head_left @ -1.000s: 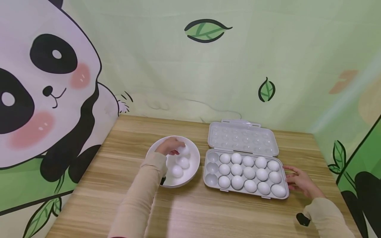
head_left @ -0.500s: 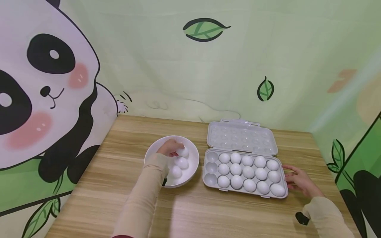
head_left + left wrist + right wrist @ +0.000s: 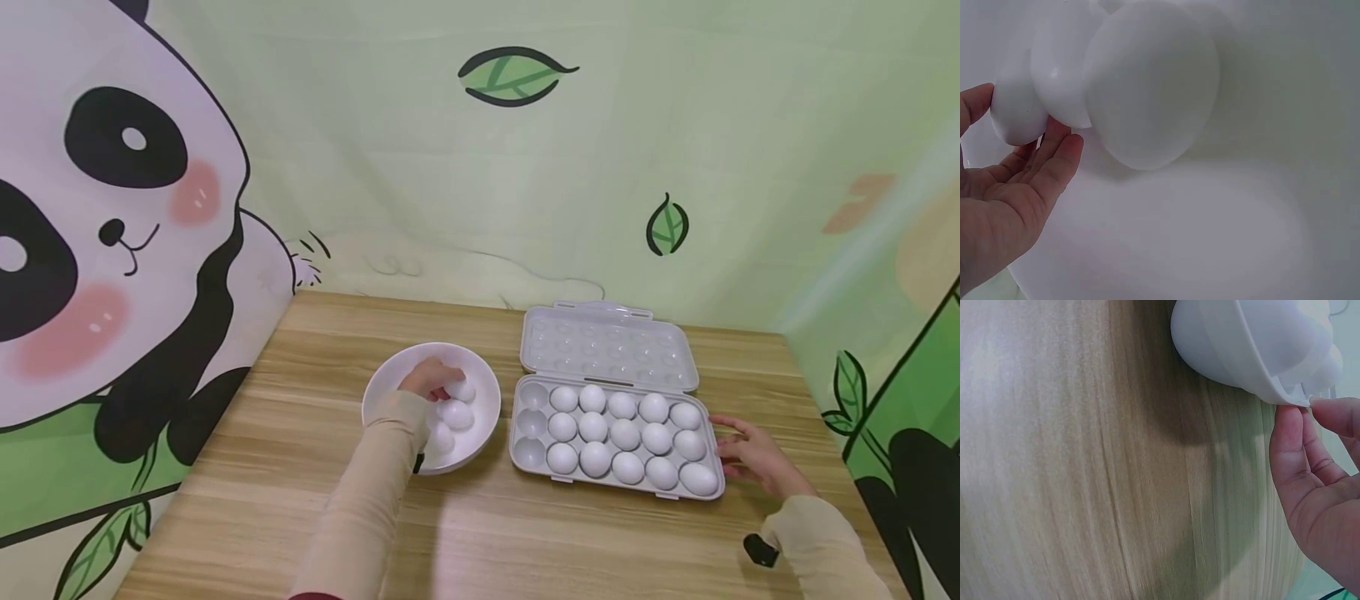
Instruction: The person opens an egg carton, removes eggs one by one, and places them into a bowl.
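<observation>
In the white bowl (image 3: pixel 486 408) my left hand (image 3: pixel 431 379) reaches over the rim and pinches the farthest egg (image 3: pixel 461 390). The left wrist view has the thumb on one side of this egg (image 3: pixel 1017 106) and the fingers on the other. Two more white eggs (image 3: pixel 455 414) lie in the bowl close beside it. To the right stands an opened egg carton (image 3: pixel 522 446) of pale plastic, with several white eggs (image 3: pixel 625 434) in its cups. My right hand (image 3: pixel 759 460) grips its right end, thumb at the rim (image 3: pixel 1288 400) and fingertips against the outer wall.
The carton's lid (image 3: pixel 609 346) lies back toward the wall cloth (image 3: pixel 390 167). Three cups at the carton's left end hold no eggs. Bowl and carton stand side by side on a wood-grain table (image 3: pixel 525 533), a narrow gap between them.
The left hand has shifted slightly to the right in the bowl, and its fingers have closed round the far egg. The right hand stays at the carton's end.
</observation>
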Motion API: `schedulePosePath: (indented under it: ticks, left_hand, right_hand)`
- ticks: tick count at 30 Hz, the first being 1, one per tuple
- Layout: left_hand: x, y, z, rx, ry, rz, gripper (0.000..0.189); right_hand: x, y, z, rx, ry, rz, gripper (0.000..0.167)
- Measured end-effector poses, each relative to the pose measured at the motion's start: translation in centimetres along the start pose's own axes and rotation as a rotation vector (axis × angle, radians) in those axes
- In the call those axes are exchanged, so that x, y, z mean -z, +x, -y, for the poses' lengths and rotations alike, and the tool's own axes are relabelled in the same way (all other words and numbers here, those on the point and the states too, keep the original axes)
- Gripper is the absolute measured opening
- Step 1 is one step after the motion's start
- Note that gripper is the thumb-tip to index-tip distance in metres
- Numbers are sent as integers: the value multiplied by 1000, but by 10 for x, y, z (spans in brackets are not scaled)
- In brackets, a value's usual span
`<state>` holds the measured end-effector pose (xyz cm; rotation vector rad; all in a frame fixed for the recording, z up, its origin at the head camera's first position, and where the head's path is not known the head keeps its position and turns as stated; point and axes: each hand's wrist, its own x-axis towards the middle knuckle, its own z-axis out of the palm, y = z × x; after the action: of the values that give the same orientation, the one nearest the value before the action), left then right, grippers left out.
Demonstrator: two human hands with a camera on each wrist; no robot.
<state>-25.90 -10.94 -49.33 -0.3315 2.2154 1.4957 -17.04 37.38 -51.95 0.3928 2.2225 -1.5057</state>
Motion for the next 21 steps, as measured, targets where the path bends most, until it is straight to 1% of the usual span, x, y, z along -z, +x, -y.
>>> schedulePosePath:
  ticks: [2, 5, 7, 11, 13, 14, 17, 18, 21]
  left_hand:
    - [0, -3, -1, 14, -1, -3, 22]
    - [0, -5, -1, -3, 29, -8, 23]
    - [-1, -6, -1, -18, 31, -11, 23]
    - [-2, -7, 0, -17, -20, -18, 23]
    - [-1, -5, 0, -2, -15, -26, 22]
    - [-1, -3, 0, 10, -5, -24, 22]
    - [0, 3, 0, 25, 73, -24, 18]
    - [0, 5, 0, 20, 97, -22, 17]
    - [-1, 8, 0, 9, 115, -28, 14]
  right_hand:
    - [0, 0, 0, 4, 0, 1, 63]
    - [0, -1, 1, 5, 5, 1, 64]
    - [0, -1, 1, 7, 9, 3, 64]
    - [0, -1, 1, 8, 17, 4, 64]
    - [-1, -1, 1, 9, 17, 4, 64]
    - [-1, -1, 1, 10, 15, 4, 64]
    - [0, -1, 0, 11, 14, 4, 64]
    - [0, -1, 0, 13, 14, 4, 63]
    - [0, 0, 0, 17, 16, 4, 63]
